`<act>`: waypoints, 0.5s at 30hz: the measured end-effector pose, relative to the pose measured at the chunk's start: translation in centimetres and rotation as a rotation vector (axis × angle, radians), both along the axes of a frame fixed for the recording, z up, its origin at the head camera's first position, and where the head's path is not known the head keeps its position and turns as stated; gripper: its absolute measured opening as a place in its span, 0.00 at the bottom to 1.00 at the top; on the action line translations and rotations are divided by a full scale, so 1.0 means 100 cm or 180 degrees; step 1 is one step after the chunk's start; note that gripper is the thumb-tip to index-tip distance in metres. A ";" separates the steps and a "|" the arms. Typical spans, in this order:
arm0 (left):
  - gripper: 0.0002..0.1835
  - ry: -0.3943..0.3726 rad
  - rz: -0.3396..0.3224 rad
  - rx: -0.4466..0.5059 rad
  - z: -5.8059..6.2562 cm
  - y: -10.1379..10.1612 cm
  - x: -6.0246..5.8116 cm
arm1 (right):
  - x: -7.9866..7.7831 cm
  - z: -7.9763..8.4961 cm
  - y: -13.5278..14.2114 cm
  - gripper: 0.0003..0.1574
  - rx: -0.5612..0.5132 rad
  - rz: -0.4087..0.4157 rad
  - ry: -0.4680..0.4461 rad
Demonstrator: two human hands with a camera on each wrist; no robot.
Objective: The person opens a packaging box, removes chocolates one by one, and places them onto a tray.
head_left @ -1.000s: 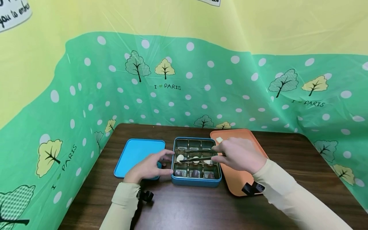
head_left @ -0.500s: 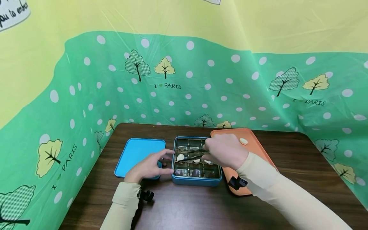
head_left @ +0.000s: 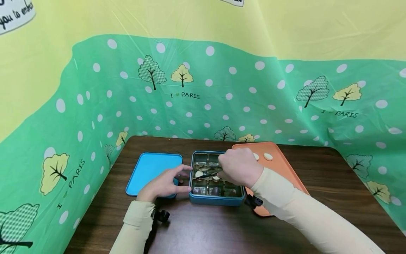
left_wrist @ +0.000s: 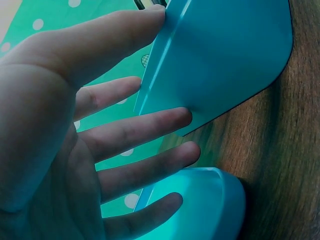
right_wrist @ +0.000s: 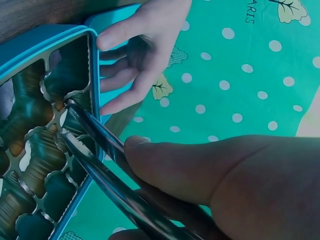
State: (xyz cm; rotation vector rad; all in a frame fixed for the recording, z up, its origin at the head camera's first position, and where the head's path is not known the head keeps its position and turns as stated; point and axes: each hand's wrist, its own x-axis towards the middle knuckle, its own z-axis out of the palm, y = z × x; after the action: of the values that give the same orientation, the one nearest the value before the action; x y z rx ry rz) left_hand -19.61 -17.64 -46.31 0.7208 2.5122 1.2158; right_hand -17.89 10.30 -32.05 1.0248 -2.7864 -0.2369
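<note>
My right hand [head_left: 241, 167] grips a pair of dark metal tongs [right_wrist: 115, 185] over a blue tin [head_left: 217, 201]. Inside, a shiny divided insert holds white pieces [head_left: 199, 174] in the middle row and dark chocolate-like pieces [head_left: 215, 191] in the front row. The serrated tong tips reach down beside a white piece [right_wrist: 63, 118] at the tin's left side; whether they pinch it cannot be told. My left hand [head_left: 163, 183] touches the tin's left side with fingers spread, the thumb [left_wrist: 150, 20] at its rim. Part of the insert lies hidden under my right hand.
A blue lid [head_left: 153, 169] lies to the left of the tin, partly behind my left hand. An orange tray [head_left: 279, 169] with two visible white pieces [head_left: 268, 156] sits to the right. The wooden table [head_left: 203, 229] meets a patterned curtain at the back.
My right hand has moved left over the tin, uncovering white pieces on the orange tray. The tong arms look closer together. My left hand stays put.
</note>
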 end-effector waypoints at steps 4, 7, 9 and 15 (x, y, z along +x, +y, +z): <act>0.38 0.0017 0.0012 -0.0019 0.001 0.000 0.000 | -0.001 0.001 0.000 0.42 0.0049 -0.0011 -0.0037; 0.38 0.0035 -0.0004 -0.0025 0.000 0.000 0.000 | -0.002 0.003 0.000 0.42 0.0109 -0.0070 -0.0116; 0.38 0.0043 -0.0012 -0.0028 0.000 0.001 0.000 | -0.002 0.005 -0.001 0.41 0.0151 -0.0106 -0.0149; 0.37 0.0045 0.0010 -0.0010 -0.002 0.001 0.000 | -0.002 0.005 -0.006 0.40 0.0248 -0.0061 -0.0056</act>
State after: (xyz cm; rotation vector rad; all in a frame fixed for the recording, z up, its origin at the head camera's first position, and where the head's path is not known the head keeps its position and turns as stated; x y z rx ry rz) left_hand -19.60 -17.51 -46.46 0.7274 2.5269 1.2120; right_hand -18.11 9.70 -31.60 1.0224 -2.8243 -0.3432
